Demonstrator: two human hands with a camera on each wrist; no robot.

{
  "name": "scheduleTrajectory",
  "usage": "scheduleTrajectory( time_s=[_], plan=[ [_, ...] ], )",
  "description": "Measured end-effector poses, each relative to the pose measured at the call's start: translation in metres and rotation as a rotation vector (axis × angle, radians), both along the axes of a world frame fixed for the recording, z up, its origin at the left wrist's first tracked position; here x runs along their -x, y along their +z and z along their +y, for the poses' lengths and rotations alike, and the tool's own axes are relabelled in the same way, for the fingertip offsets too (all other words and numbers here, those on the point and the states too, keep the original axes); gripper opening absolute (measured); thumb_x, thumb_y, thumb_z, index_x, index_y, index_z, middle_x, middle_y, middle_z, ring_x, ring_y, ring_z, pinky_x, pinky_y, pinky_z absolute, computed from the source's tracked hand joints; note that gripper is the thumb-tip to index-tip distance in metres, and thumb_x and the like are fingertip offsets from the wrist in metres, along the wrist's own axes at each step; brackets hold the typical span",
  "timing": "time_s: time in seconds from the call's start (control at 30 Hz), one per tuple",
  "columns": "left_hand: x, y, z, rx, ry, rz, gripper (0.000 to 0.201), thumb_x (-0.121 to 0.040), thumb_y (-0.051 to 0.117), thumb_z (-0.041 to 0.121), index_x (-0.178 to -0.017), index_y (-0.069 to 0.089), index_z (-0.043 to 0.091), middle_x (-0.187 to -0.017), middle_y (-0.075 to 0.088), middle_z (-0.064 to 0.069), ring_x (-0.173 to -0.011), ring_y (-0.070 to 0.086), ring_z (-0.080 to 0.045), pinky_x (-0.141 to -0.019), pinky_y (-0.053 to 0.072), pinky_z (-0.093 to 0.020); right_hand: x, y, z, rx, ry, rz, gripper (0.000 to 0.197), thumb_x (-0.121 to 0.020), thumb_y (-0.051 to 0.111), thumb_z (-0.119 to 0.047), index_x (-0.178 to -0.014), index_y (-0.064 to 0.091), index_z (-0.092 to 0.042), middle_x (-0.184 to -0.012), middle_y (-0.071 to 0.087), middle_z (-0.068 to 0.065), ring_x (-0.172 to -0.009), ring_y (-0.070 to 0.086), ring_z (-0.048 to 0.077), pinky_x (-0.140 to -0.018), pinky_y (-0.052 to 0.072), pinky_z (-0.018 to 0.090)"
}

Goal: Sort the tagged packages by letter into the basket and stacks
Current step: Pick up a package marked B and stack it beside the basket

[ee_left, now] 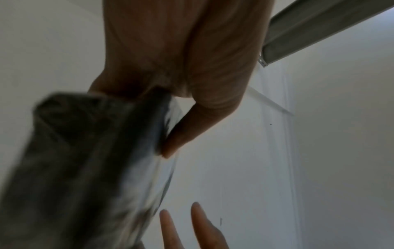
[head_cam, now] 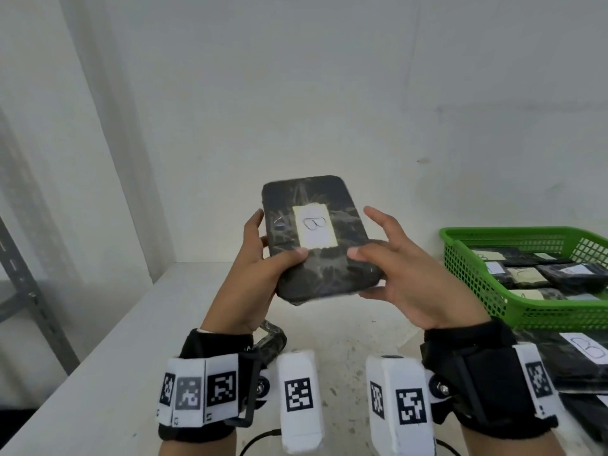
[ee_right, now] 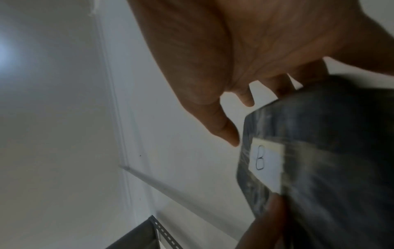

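Observation:
A black wrapped package (head_cam: 332, 274) is held up over the table between both hands, its white tag (head_cam: 314, 230) marked B facing me. My left hand (head_cam: 263, 268) grips its left edge, thumb on the front face just below the tag. My right hand (head_cam: 404, 274) pinches the lower right corner, thumb on top and fingers beneath, with the index finger lifted off. In the right wrist view the package (ee_right: 330, 151) and its B tag (ee_right: 266, 160) are blurred. The left wrist view shows the package (ee_left: 85, 160) edge-on beside my thumb (ee_left: 181, 131).
A green basket (head_cam: 460, 258) at the right holds several tagged black packages. A stack topped by a B tag (head_cam: 589, 350) lies in front of it. Another dark package (head_cam: 271, 340) lies under my left wrist. A grey metal rack (head_cam: 19, 274) stands left of the white table (head_cam: 131, 340).

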State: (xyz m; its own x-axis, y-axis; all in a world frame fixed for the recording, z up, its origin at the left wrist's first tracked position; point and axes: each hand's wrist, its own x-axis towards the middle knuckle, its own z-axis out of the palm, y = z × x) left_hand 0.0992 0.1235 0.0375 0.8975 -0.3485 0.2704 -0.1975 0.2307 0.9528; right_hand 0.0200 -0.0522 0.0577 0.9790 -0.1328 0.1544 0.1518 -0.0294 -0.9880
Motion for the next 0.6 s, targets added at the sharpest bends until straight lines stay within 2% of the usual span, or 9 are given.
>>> scheduleTrajectory(
  time_s=[0.1, 0.2, 0.27, 0.3, 0.37, 0.4, 0.43, 0.5, 0.6],
  plan=[
    [-0.001, -0.001, 0.000, -0.067, -0.043, -0.065, 0.104, -0.074, 0.075, -0.009, -0.151, 0.020, 0.034, -0.136, 0.049, 0.001, -0.110, 0.064, -0.021, -0.073, 0.059, -0.030, -0.004, -0.004, 0.000, 0.000, -0.076, -0.017, 0.068, -0.095, 0.061, -0.028, -0.150, 0.023, -0.038, -0.107, 0.074, 0.003, -0.098, 0.070, 0.013, -0.100, 0.049, 0.047],
    [-0.004, -0.004, 0.001, -0.116, -0.108, -0.098, 0.108, -0.056, 0.078, 0.005, -0.148, 0.028, 0.033, -0.139, 0.049, 0.001, -0.116, 0.063, -0.024, -0.079, 0.060, -0.033, -0.010, -0.011, -0.005, -0.015, -0.176, -0.048, 0.067, -0.092, 0.065, -0.030, -0.150, 0.031, -0.032, -0.121, 0.067, 0.004, -0.107, 0.066, 0.014, -0.099, 0.050, 0.043],
    [-0.005, -0.006, 0.002, -0.155, -0.120, -0.112, 0.101, -0.055, 0.079, 0.011, -0.144, 0.036, 0.030, -0.138, 0.054, 0.000, -0.120, 0.060, -0.024, -0.084, 0.058, -0.036, -0.011, -0.013, -0.010, 0.041, -0.207, -0.087, 0.053, -0.092, 0.067, -0.023, -0.140, 0.047, -0.027, -0.119, 0.066, 0.004, -0.106, 0.066, 0.020, -0.093, 0.054, 0.041],
    [-0.005, -0.006, 0.001, -0.176, -0.108, -0.126, 0.093, -0.057, 0.080, 0.014, -0.140, 0.041, 0.030, -0.136, 0.057, 0.002, -0.120, 0.060, -0.020, -0.085, 0.057, -0.034, -0.011, -0.014, -0.011, 0.092, -0.220, -0.112, 0.045, -0.091, 0.068, -0.018, -0.133, 0.054, -0.025, -0.116, 0.066, 0.003, -0.103, 0.067, 0.022, -0.090, 0.056, 0.041],
    [-0.002, -0.004, -0.002, -0.187, -0.078, -0.139, 0.071, -0.070, 0.084, 0.021, -0.131, 0.049, 0.034, -0.125, 0.064, 0.013, -0.113, 0.062, -0.005, -0.080, 0.052, -0.024, -0.012, -0.017, -0.012, 0.156, -0.259, -0.163, 0.040, -0.088, 0.070, -0.013, -0.123, 0.057, -0.026, -0.115, 0.066, 0.002, -0.100, 0.068, 0.024, -0.086, 0.057, 0.041],
    [0.001, -0.002, -0.004, -0.171, -0.083, -0.119, 0.057, -0.078, 0.080, 0.030, -0.127, 0.051, 0.037, -0.118, 0.067, 0.019, -0.107, 0.063, 0.001, -0.078, 0.048, -0.025, -0.012, -0.017, -0.011, 0.161, -0.274, -0.187, 0.040, -0.087, 0.071, -0.011, -0.120, 0.056, -0.029, -0.115, 0.065, 0.002, -0.100, 0.068, 0.024, -0.085, 0.058, 0.041],
    [0.004, 0.001, -0.005, -0.145, -0.099, -0.081, 0.046, -0.082, 0.072, 0.044, -0.124, 0.054, 0.039, -0.114, 0.068, 0.023, -0.106, 0.064, 0.002, -0.080, 0.046, -0.031, -0.012, -0.018, -0.010, 0.162, -0.278, -0.217, 0.041, -0.086, 0.071, -0.009, -0.115, 0.054, -0.032, -0.114, 0.065, 0.000, -0.100, 0.068, 0.023, -0.083, 0.058, 0.040],
    [0.010, 0.008, -0.007, -0.055, -0.125, 0.008, 0.049, -0.078, 0.053, 0.067, -0.120, 0.058, 0.042, -0.110, 0.069, 0.028, -0.114, 0.060, -0.004, -0.081, 0.047, -0.040, -0.013, -0.019, -0.009, 0.170, -0.261, -0.263, 0.044, -0.084, 0.073, -0.006, -0.107, 0.052, -0.037, -0.115, 0.064, -0.002, -0.103, 0.066, 0.022, -0.083, 0.058, 0.038],
    [0.014, 0.012, -0.011, 0.050, -0.125, 0.030, 0.053, -0.075, 0.037, 0.070, -0.114, 0.060, 0.042, -0.102, 0.070, 0.029, -0.105, 0.064, 0.001, -0.072, 0.051, -0.032, -0.011, -0.019, -0.008, 0.185, -0.195, -0.283, 0.047, -0.082, 0.074, -0.005, -0.104, 0.048, -0.038, -0.118, 0.064, -0.007, -0.106, 0.063, 0.016, -0.079, 0.053, 0.026]
  ],
)
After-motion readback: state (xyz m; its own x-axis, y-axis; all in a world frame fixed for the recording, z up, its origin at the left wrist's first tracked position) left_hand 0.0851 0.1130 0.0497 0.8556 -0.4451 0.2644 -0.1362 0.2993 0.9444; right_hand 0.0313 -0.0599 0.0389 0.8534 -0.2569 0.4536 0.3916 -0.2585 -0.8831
